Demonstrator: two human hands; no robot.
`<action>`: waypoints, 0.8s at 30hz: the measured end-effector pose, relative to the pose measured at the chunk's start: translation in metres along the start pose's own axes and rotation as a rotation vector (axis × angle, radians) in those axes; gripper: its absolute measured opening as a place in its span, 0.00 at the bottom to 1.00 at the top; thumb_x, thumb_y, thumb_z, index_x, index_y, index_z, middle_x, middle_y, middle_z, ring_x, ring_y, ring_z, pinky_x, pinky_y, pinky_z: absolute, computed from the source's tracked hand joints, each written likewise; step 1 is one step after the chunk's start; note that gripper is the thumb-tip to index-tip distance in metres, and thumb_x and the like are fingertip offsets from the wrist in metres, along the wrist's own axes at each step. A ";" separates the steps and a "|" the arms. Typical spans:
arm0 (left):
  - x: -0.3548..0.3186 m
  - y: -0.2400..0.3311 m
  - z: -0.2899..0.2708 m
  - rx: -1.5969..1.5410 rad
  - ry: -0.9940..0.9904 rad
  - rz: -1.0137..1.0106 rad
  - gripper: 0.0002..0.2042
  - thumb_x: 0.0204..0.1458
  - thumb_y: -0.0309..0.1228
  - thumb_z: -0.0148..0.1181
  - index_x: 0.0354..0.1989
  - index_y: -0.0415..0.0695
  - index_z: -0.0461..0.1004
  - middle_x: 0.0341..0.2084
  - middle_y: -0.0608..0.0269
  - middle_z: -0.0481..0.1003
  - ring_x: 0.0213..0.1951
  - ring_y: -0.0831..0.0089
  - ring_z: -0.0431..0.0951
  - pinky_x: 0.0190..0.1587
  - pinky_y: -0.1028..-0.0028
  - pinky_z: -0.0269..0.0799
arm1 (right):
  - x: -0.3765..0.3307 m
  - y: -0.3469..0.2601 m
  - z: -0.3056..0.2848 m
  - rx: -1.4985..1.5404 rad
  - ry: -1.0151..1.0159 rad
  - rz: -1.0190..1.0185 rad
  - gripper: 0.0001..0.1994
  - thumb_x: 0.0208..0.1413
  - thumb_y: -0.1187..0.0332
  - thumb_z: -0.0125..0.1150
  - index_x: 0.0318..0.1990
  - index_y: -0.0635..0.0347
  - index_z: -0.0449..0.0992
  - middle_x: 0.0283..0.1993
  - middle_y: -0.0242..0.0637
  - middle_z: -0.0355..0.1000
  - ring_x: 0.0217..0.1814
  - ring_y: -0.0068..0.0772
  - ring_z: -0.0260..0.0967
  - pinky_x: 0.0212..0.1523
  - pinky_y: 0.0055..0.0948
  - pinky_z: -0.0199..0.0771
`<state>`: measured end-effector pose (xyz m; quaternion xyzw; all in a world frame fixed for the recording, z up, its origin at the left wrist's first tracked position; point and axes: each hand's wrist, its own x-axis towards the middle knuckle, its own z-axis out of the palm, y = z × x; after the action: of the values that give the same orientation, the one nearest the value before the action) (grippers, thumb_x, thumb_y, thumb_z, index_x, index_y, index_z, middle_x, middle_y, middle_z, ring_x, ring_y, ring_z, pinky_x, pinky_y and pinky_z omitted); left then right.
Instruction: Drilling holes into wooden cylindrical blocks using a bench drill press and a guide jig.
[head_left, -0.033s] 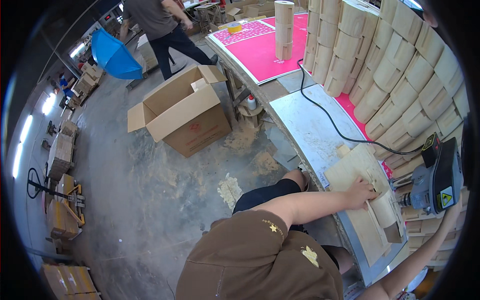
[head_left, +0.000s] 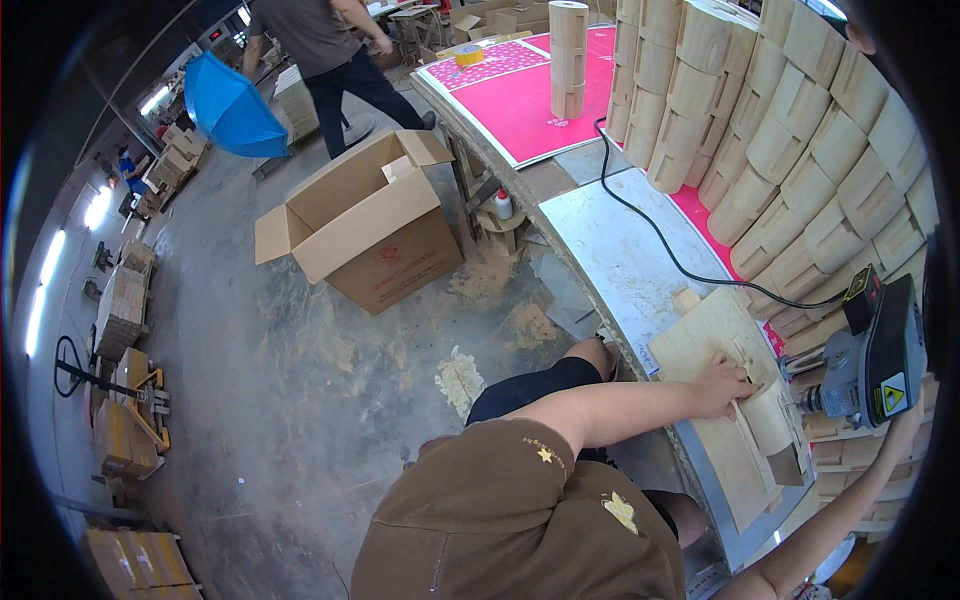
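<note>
My left hand (head_left: 725, 388) lies on a flat wooden board (head_left: 695, 345) at the edge of the bench, its fingers curled against a curved, pale wooden piece (head_left: 769, 418). At the far right, my right hand (head_left: 906, 418) grips the lower end of a grey-and-black power tool (head_left: 880, 355) with a yellow warning label; the tool hides most of its fingers. The tool's metal front end (head_left: 808, 401) points left, close beside the curved piece. A black cord (head_left: 690, 270) loops over the bench near the tool.
Stacked wooden cylinders (head_left: 790, 150) wall in the bench's right side. One cylinder column (head_left: 568, 70) stands on the pink sheet (head_left: 520, 110), near yellow tape (head_left: 468, 56). An open carton (head_left: 380, 255) is on the floor at left. Another person (head_left: 320, 50) stands beyond, near a blue umbrella (head_left: 228, 108).
The person in the background and the blue umbrella have shifted slightly to the right. My hands, the wooden piece and the power tool show no visible movement.
</note>
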<state>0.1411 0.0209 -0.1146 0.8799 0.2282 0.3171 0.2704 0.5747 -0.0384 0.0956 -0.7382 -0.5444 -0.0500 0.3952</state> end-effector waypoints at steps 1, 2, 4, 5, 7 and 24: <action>0.000 0.000 0.002 0.021 0.024 0.003 0.30 0.25 0.40 0.70 0.45 0.54 0.73 0.30 0.70 0.68 0.40 0.69 0.66 0.46 0.64 0.50 | -0.008 -0.002 0.001 -0.105 0.122 -0.016 0.20 0.53 0.67 0.47 0.53 0.66 0.67 0.42 0.43 0.71 0.41 0.32 0.68 0.44 0.25 0.65; 0.000 0.001 0.003 0.007 0.037 0.005 0.30 0.25 0.39 0.70 0.45 0.54 0.73 0.30 0.69 0.68 0.40 0.69 0.65 0.46 0.64 0.50 | -0.014 -0.011 0.001 -0.104 0.121 -0.011 0.20 0.53 0.67 0.47 0.53 0.66 0.67 0.42 0.43 0.71 0.41 0.32 0.68 0.44 0.25 0.65; 0.000 0.001 0.003 -0.007 0.045 0.016 0.30 0.26 0.39 0.70 0.46 0.54 0.73 0.30 0.69 0.68 0.40 0.69 0.65 0.46 0.64 0.50 | -0.030 -0.040 0.002 0.127 0.087 0.040 0.19 0.55 0.64 0.46 0.52 0.65 0.67 0.38 0.40 0.71 0.34 0.27 0.65 0.37 0.23 0.64; 0.000 0.001 0.003 -0.007 0.028 0.001 0.29 0.26 0.38 0.70 0.46 0.54 0.73 0.31 0.69 0.68 0.40 0.69 0.65 0.47 0.64 0.50 | -0.040 -0.058 0.002 0.101 0.131 0.076 0.19 0.56 0.63 0.46 0.52 0.65 0.67 0.37 0.39 0.71 0.32 0.25 0.64 0.35 0.22 0.63; 0.001 0.001 0.002 -0.003 0.009 -0.007 0.29 0.27 0.38 0.70 0.46 0.54 0.73 0.31 0.69 0.68 0.41 0.69 0.65 0.47 0.65 0.50 | -0.066 -0.094 -0.001 -0.117 0.132 0.180 0.18 0.59 0.60 0.45 0.50 0.64 0.69 0.32 0.35 0.70 0.27 0.20 0.57 0.29 0.21 0.58; 0.000 0.001 -0.003 -0.040 -0.028 -0.009 0.28 0.28 0.38 0.70 0.46 0.53 0.73 0.31 0.68 0.68 0.41 0.68 0.66 0.47 0.64 0.50 | -0.233 -0.176 0.096 0.150 0.442 -0.056 0.12 0.61 0.72 0.42 0.43 0.72 0.71 0.25 0.31 0.60 0.26 0.20 0.55 0.26 0.19 0.56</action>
<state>0.1388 0.0209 -0.1119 0.8777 0.2220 0.3081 0.2924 0.2987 -0.1387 0.0054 -0.6625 -0.4671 -0.1808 0.5570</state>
